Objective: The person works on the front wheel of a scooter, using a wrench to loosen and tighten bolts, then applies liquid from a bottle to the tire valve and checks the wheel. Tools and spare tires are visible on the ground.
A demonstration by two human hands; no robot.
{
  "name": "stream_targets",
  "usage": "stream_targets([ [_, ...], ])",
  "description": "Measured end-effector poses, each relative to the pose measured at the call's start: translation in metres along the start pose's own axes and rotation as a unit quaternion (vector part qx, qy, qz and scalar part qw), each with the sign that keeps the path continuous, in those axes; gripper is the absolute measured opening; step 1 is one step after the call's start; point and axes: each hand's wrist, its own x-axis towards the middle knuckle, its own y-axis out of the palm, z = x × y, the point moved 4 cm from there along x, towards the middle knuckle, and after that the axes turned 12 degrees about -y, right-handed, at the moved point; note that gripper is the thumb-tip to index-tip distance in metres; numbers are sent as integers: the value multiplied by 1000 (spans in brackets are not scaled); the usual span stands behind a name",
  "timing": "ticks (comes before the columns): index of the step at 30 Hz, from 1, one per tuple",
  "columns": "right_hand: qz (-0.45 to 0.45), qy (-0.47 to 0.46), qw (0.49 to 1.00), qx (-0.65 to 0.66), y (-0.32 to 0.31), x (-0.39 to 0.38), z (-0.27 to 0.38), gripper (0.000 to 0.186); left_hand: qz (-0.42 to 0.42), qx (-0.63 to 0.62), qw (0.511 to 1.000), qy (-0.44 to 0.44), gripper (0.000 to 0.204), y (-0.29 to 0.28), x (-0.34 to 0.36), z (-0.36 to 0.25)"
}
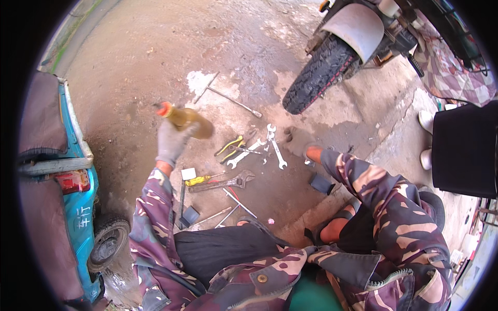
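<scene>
My left hand (175, 143), in a pale work glove, is closed around a bottle (193, 122) of yellow-brown liquid with an orange-red cap. The bottle is tilted above the ground, its cap toward the left. My right hand (300, 141), in a darker glove, is low beside the open-ended wrenches (276, 147); its fingers are smeared, and I cannot see anything in them. Between my hands lie yellow-handled pliers (231, 147). Nearer to me are an adjustable wrench (228, 182) and a yellow screwdriver (198, 180).
A T-shaped bar wrench (233, 101) lies farther out. A motorcycle's front wheel (322, 72) stands at the upper right, and a blue vehicle (78, 223) at the left. Thin rods (239, 203) and a dark block (321, 183) lie near my feet. Another person's white shoes (425, 122) are at the right.
</scene>
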Motion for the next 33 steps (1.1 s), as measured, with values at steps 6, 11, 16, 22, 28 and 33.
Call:
stream_targets([
  [6, -30, 16, 999, -34, 6, 18, -23, 53, -168, -27, 982, -83, 69, -39, 25, 98],
  [11, -52, -45, 992, -110, 36, 30, -19, 42, -148, -86, 977, -129, 69, -39, 21, 143],
  [16, -49, -95, 974, -198, 60, 35, -24, 30, -136, -64, 980, -130, 71, -38, 18, 153],
  [22, -80, -78, 989, -101, 55, 25, -29, 29, -97, -83, 983, -129, 66, -33, 21, 154],
  [28, -246, 89, 927, 269, 43, 28, -37, 34, -78, 11, 959, -272, 71, -41, 6, 161],
  [33, -261, 136, 795, 531, 36, 12, -41, 35, 155, 17, 915, -371, 55, -30, -39, 108],
])
